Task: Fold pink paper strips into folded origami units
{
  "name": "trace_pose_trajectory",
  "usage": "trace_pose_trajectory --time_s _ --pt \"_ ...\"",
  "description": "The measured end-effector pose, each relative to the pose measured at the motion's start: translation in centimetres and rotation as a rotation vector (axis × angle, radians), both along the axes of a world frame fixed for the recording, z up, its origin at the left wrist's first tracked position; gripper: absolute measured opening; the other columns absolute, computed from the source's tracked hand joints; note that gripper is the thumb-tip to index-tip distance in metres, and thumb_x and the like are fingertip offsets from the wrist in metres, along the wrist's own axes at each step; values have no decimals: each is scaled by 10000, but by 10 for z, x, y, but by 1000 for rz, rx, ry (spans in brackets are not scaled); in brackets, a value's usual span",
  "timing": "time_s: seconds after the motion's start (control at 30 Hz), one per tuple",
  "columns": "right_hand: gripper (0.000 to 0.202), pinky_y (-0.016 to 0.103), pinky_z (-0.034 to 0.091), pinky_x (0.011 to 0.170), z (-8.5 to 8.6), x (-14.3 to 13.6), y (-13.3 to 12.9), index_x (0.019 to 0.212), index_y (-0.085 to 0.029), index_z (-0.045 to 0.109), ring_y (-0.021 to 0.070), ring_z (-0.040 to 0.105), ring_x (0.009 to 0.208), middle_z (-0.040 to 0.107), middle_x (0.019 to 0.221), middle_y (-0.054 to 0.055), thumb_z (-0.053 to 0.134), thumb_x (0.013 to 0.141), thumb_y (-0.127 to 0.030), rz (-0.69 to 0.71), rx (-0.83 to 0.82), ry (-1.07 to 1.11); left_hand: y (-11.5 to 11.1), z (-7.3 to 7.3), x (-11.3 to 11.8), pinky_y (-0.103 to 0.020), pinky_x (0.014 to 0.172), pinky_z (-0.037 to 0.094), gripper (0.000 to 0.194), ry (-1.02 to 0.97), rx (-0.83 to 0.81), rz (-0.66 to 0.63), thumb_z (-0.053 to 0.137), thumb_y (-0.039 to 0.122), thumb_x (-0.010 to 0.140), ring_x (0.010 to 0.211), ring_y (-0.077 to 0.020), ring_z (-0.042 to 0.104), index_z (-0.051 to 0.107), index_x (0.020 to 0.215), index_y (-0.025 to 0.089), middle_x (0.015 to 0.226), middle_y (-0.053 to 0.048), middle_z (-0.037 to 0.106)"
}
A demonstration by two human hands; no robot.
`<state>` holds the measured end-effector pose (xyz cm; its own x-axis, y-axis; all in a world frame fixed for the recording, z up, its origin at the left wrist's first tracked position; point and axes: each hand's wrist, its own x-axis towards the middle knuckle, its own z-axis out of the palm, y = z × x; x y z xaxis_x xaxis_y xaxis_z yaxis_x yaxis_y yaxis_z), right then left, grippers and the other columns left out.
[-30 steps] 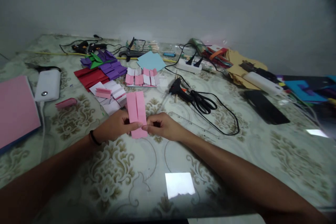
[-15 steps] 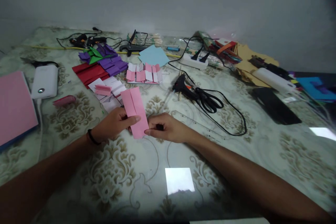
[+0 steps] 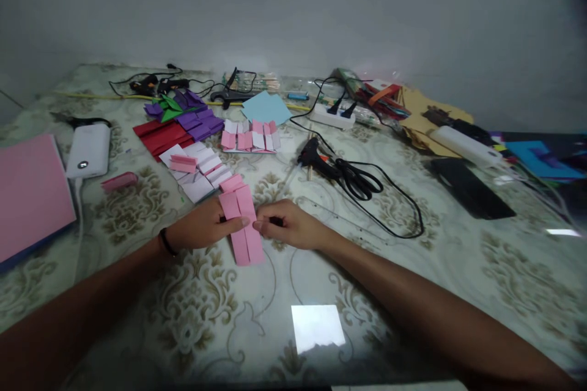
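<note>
- Pink folded paper point(image 3: 246, 243): held between both hands, just above or touching the worktop point(image 3: 261, 333); couldn't tell which.
- Left hand point(image 3: 202, 224): grip clamped on it, thumb across the front.
- Right hand point(image 3: 287, 224): grip pinched on its right edge, thumb and index together.
- Done on this piece: lengthwise folds were in, with the side flaps meeting near a middle seam.
- Apparently left: the far end stuck up at an angle, so that section didn't look pressed flat.
- Done elsewhere: pink-and-white folded strips point(image 3: 251, 136), white folded strips point(image 3: 196, 191), red folded paper point(image 3: 160, 139) and purple folded paper point(image 3: 202, 125) already carried creases.
- No folds visible: light-blue sheets point(image 3: 266, 107), pink sheet point(image 3: 34, 195) at far left.
- Glue gun point(image 3: 316, 159) lay beyond the right hand, unheld. Couldn't see any glue on the held piece.
</note>
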<state>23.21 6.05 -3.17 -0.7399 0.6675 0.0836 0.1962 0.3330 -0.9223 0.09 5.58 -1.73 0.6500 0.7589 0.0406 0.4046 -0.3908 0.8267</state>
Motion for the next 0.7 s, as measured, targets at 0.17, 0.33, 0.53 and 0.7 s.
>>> trace_pose_trajectory --time_s 0.17,0.33,0.53,0.7 --pt "407 216 301 541 0 0 0 687 -154 505 83 365 576 413 613 -42 537 987 -427 12 -7 13 -1 2 2 -271 756 485 241 51 -8 7 520 351 963 805 -182 631 639 866 165 855 -24 698" --pt "361 208 311 532 -3 -1 1 711 -142 556 78 367 569 443 615 -42 596 948 -411 -11 -45 17 -1 3 3 -257 730 456 305 -8 -68 62 479 349 977 722 -150 547 549 740 171 741 7 600" --pt "279 190 323 510 -7 -2 0 734 -126 602 68 396 547 507 611 -37 673 881 -351 -15 -107 6 -1 -6 0 -244 626 374 387 -194 -211 307 527 436 973 639 -117 432 460 695 174 663 31 471" --pt "275 182 308 498 -7 0 1 693 -129 575 63 380 534 482 588 -47 684 868 -311 7 -133 28 0 -13 0 -242 573 337 416 -366 -324 437 589 457 932 587 -105 387 437 663 178 623 33 439"
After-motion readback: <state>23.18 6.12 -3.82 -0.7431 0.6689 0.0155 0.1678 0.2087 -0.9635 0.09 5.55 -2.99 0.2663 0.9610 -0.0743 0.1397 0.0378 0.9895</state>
